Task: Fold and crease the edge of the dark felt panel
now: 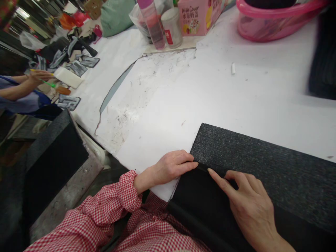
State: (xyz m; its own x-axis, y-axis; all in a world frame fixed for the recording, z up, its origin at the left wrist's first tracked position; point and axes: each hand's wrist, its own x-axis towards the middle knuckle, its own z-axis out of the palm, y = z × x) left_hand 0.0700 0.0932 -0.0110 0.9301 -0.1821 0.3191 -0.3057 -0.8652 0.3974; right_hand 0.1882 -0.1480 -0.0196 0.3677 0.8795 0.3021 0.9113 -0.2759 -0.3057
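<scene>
A dark sheet of material lies at the table's front edge. Its far part is a speckled grey-black panel (pixel 252 150), and its near part is a smooth black strip (pixel 202 196) that hangs toward my lap. My left hand (pixel 172 166) pinches the left end of the line where the two parts meet, fingertips on the black strip's edge. A little to the right, my right hand (pixel 249 199) presses its thumb tip on that same line. Its other fingers are bent over the speckled panel, their tips partly hidden.
Across the white table (pixel 168 108) stand a pink basket (pixel 257 24), a pink box (pixel 194 17), a jar (pixel 172 29) and a bottle (pixel 154 28). A white stub (pixel 233 68) lies mid-table. At left, a co-worker's hand (pixel 39 77) holds something. Another dark sheet (pixel 55 164) rests low left.
</scene>
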